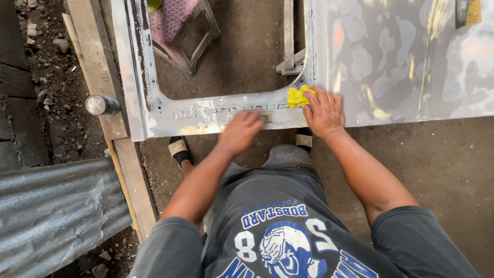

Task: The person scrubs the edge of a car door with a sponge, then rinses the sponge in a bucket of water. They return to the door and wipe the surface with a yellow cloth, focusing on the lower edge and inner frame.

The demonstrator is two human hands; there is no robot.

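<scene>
- The left hand [240, 131] presses down on the lower frame of a grey sanded car door panel [396, 62], its grip folded over something small and flat that blur keeps me from identifying.
- Just right of it, the right hand [324, 111] lies flat on the same panel, fingers spread wide, fingertips resting on a crumpled yellow cloth [298, 96].
- Well to the left of the left hand, a metal can [102, 105] lies on a wooden plank [98, 67].
- Beyond both hands, a pink stool [180, 28] shows through the window opening.
</scene>
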